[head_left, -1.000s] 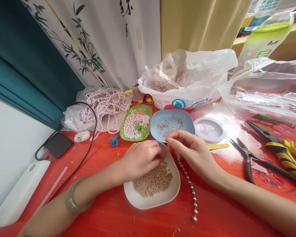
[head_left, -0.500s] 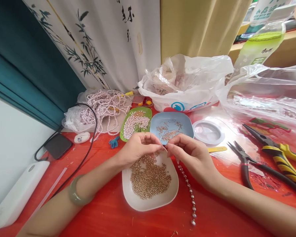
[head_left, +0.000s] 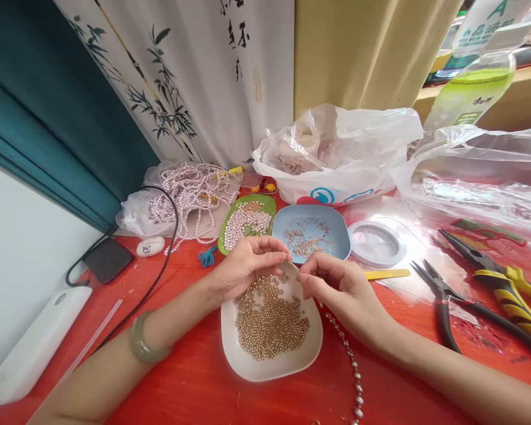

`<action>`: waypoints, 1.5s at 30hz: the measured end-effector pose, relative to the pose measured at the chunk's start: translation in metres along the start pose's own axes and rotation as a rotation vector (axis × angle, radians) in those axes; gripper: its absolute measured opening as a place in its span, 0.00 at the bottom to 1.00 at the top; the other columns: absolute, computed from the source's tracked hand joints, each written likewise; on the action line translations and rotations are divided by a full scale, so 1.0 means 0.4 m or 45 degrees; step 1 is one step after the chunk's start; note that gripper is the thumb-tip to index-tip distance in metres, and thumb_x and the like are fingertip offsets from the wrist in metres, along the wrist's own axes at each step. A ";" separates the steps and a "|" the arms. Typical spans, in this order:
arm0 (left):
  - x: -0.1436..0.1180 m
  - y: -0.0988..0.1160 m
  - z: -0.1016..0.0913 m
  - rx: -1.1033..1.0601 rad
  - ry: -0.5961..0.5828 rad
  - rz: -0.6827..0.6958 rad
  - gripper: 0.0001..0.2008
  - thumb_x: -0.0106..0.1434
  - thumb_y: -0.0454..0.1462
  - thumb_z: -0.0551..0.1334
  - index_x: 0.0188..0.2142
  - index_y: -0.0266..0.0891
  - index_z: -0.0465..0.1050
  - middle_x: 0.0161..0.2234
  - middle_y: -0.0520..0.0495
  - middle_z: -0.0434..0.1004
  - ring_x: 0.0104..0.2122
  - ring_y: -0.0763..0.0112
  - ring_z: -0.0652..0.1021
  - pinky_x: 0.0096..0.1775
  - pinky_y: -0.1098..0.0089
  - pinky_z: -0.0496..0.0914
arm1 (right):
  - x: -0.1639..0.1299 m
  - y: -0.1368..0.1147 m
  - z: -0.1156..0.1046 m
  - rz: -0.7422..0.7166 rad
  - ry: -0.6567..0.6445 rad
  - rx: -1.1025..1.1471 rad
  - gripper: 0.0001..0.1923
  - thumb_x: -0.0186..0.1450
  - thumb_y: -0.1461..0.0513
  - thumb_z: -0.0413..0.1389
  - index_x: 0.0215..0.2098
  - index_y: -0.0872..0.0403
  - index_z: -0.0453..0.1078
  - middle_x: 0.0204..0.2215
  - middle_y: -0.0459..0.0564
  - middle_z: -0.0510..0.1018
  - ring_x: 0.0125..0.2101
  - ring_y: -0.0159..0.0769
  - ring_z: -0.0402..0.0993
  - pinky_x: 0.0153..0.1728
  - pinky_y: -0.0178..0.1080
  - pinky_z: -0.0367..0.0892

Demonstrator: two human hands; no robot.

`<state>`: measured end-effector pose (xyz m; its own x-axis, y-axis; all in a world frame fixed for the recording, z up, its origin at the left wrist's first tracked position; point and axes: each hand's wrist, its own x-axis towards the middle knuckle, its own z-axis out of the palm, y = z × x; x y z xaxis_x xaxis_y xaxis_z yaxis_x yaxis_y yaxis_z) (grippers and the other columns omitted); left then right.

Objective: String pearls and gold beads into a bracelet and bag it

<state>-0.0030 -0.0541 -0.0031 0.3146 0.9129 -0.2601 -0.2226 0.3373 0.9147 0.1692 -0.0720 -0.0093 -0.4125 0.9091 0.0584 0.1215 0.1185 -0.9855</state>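
Observation:
Over the far rim of a white tray (head_left: 272, 369) of small gold beads (head_left: 269, 324), both hands work close together. My left hand (head_left: 254, 262) is pinched, thumb against fingertips, on something too small to make out. My right hand (head_left: 336, 286) is also pinched, and a strand of silvery beads (head_left: 351, 360) trails from under it to the table's front. Whatever lies between its fingertips is hidden, though the strand seems to run up into that hand. Behind the hands are a blue tray (head_left: 310, 221) with small metal pins and a green tray (head_left: 248, 221) with pale pink beads.
At right lie black-handled pliers (head_left: 445, 295), yellow-and-black pliers (head_left: 500, 283), yellow tweezers (head_left: 387, 274) and a white round spool (head_left: 377, 243). Plastic bags (head_left: 336, 159) stand behind. Pink bead strings (head_left: 190, 195), a black cable (head_left: 163, 265) and a white power bank (head_left: 35, 345) are at left.
My hands have moved slightly apart, the right one down and toward me. The bead strand has shifted right and lower, its end reaching the picture's bottom edge. The view has tilted a little.

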 end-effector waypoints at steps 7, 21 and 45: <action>0.001 -0.004 0.003 -0.018 0.014 0.019 0.05 0.47 0.30 0.67 0.25 0.33 0.73 0.25 0.52 0.72 0.24 0.82 0.71 0.26 0.80 0.67 | 0.001 -0.001 0.004 0.008 -0.024 0.032 0.07 0.55 0.66 0.48 0.20 0.55 0.61 0.16 0.41 0.66 0.18 0.26 0.60 0.19 0.31 0.56; -0.004 0.006 0.004 0.278 0.000 0.151 0.07 0.48 0.31 0.66 0.27 0.34 0.69 0.26 0.52 0.72 0.25 0.79 0.72 0.27 0.77 0.67 | 0.004 0.005 0.002 -0.021 -0.011 0.002 0.09 0.60 0.61 0.50 0.23 0.55 0.64 0.17 0.42 0.68 0.19 0.26 0.63 0.20 0.31 0.58; 0.011 0.092 -0.118 2.080 0.192 0.427 0.09 0.57 0.33 0.56 0.34 0.40 0.75 0.34 0.47 0.77 0.37 0.64 0.72 0.38 0.64 0.63 | 0.012 0.025 0.005 -0.022 0.058 -0.180 0.10 0.61 0.57 0.49 0.31 0.54 0.69 0.21 0.45 0.73 0.20 0.29 0.65 0.22 0.32 0.62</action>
<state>-0.0533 -0.0269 0.0149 0.3481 0.9353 0.0638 0.9028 -0.3527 0.2461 0.1667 -0.0671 -0.0190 -0.3744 0.9233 0.0854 0.2419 0.1861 -0.9523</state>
